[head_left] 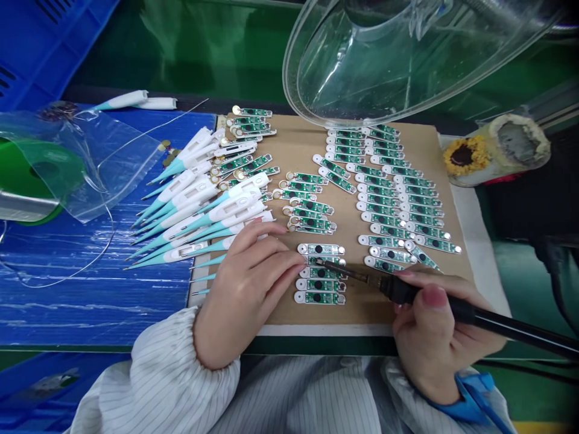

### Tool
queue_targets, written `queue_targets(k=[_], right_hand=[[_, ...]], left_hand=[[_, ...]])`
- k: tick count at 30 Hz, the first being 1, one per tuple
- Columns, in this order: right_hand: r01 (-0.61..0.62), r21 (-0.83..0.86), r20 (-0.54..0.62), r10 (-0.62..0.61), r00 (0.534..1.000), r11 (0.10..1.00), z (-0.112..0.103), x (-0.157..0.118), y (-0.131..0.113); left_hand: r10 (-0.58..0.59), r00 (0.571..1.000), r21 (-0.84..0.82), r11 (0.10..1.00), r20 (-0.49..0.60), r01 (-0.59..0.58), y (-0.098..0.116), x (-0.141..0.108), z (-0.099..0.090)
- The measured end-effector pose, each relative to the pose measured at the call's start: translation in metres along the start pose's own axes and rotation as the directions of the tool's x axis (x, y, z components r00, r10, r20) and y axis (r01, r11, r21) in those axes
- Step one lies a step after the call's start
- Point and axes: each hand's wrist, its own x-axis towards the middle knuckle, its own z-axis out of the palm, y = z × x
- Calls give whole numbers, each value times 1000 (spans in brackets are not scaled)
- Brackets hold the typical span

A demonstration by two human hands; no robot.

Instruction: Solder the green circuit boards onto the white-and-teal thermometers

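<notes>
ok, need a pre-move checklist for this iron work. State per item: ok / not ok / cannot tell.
1. Right hand grips the soldering iron by its handle: ok.
2. Iron's tip at the second board from the top of the front group of five: ok.
3. Left hand at that board's left end, apart from the tip: ok.
4. Tip hot: cannot tell.
5. Blue wristband on right wrist: ok.
6. Wristband grounded: cannot tell.

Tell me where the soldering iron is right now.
In the head view, the soldering iron is at the lower right, held in the right hand, its tip at the boards beside the left hand.
</notes>
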Motion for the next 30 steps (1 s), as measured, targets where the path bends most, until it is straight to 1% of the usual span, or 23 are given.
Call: queue_targets(k=[3,6,12,19,24,26,28,30], right_hand=[[-30,-9,12,30,999,1000,-2,-2,-3],[-29,-9,15,29,999,1000,-2,-3,-1],[8,2,35,-8,999,1000,2,-4,5],[-12,-35,48,13,999,999,0,-3,3],[-70,-30,148,73,986,997,-5,-1,-3],[-50,-35,131,54,990,998,-4,-1,-2],[-12,-23,78,14,997,1000,-2,-1,-1],[1,-14,42,0,999,1000,0,-1,0]], left_hand=[[-16,999,7,1000,41,16,-1,1,1],[-16,998,24,1000,64,15,-2,1,2],[-44,998,85,996,33,42,1,1,1],[-57,997,88,995,44,53,1,2,2],[-56,998,82,995,40,53,1,1,2],[-57,998,78,996,39,54,2,1,2],[-56,998,75,996,36,53,2,1,2],[-53,998,73,996,35,50,2,1,2]])
